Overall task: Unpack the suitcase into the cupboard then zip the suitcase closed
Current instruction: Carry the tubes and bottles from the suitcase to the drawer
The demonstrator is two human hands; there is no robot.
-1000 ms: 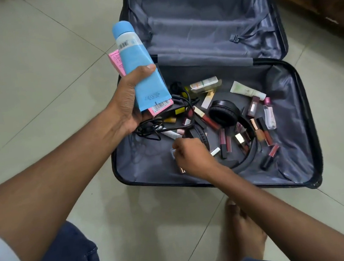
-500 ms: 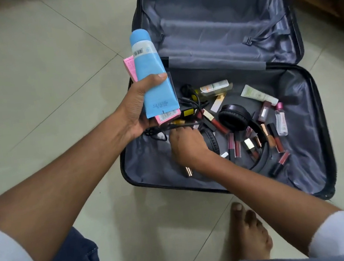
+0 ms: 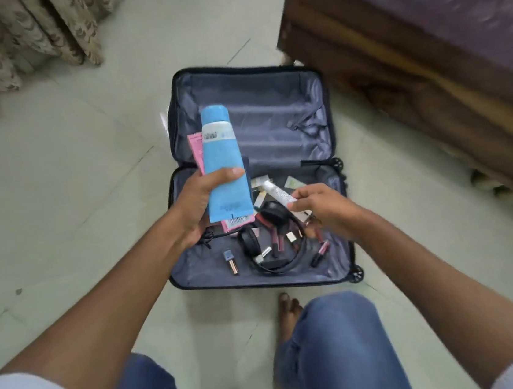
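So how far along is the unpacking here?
Early. The suitcase lies open on the floor, far half bare. In hand: the left hand grips a blue tube with pink packets behind it, and the right hand pinches a small white tube. Left: headphones, lipsticks and other small items remain inside; no cupboard in view, zipping not started.

Headphones (image 3: pixel 273 237) in suitcase (image 3: pixel 191 275) — bed (image 3: pixel 424 47) right, curtain (image 3: pixel 7 40) behind-left.
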